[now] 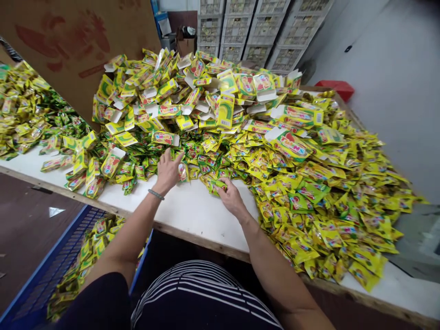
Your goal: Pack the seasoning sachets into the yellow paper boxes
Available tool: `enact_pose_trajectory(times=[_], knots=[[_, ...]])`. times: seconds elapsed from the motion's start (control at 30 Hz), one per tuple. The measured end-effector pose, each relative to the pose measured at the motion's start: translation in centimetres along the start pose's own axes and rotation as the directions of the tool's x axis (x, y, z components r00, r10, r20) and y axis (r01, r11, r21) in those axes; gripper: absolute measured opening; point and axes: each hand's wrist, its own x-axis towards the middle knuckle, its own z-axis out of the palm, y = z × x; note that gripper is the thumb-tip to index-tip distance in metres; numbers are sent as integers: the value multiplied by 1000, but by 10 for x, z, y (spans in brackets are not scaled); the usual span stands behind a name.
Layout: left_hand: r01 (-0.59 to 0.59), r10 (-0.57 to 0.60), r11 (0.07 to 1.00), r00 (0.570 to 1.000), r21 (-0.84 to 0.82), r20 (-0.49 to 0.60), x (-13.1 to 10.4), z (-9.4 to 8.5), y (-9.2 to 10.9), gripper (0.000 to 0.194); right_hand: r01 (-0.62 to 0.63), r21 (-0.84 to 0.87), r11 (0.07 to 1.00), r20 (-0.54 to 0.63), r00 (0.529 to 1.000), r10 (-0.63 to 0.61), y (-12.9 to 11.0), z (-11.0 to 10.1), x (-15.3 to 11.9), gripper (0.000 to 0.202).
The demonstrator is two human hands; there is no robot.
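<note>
My left hand [167,170], with a bracelet at the wrist, reaches over the white table [202,215] with its fingers apart. Just beyond its fingertips lies a yellow-green printed carton [165,138], and green packets [192,153] spread to its right. A small packet-like piece [183,172] sits beside the index finger. My right hand [231,196] is closed, thumb and fingers pinching a small green-and-yellow packet [213,185] at the near edge of the pile. Part of that packet is hidden by the fingers.
Open-flapped cartons [225,110] are heaped at the back. Yellow packets [309,220] pile up on the right. A blue basket [44,270] with filled cartons stands below the table's left edge. A large cardboard box [79,41] rises behind; white crates [237,27] are stacked farther back.
</note>
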Motion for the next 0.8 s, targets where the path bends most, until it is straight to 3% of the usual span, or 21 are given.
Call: enact_pose_trajectory(times=[0.03,0.1,0.2,0.33,0.43,0.57,0.63,0.7,0.8], knots=[[-126,118,989,988,74,104,5,-2,-6,66,-3,-12,1000,9,1000,4,-1,0,0,30],[-342,295,929,917,144,269,12,-5,-15,61,-15,-26,1000,3,1000,15,-1,-2,2,31],[-449,367,877,855,171,365,14,-6,-20,51,-21,-55,998,-43,999,18,0,-7,5,32],[-320,254,944,863,83,438,2,0,-11,59,9,-57,998,-78,997,-13,1,-13,9,32],[-242,212,970,858,2,468,-13,16,9,66,44,-3,999,-75,996,-44,0,-13,9,29],[-124,241,947,884,-298,400,-30,42,39,55,77,14,997,-114,991,-75,0,-14,10,29],[-46,287,839,885,-543,367,-34,51,47,55,88,16,996,-166,982,-84,1,-18,12,30],[48,335,670,871,-741,359,-37,55,49,53,105,5,994,-155,983,-103,2,-23,14,30],[207,345,490,846,-847,406,-39,55,44,47,105,-21,994,-84,991,-106,3,-28,17,28]])
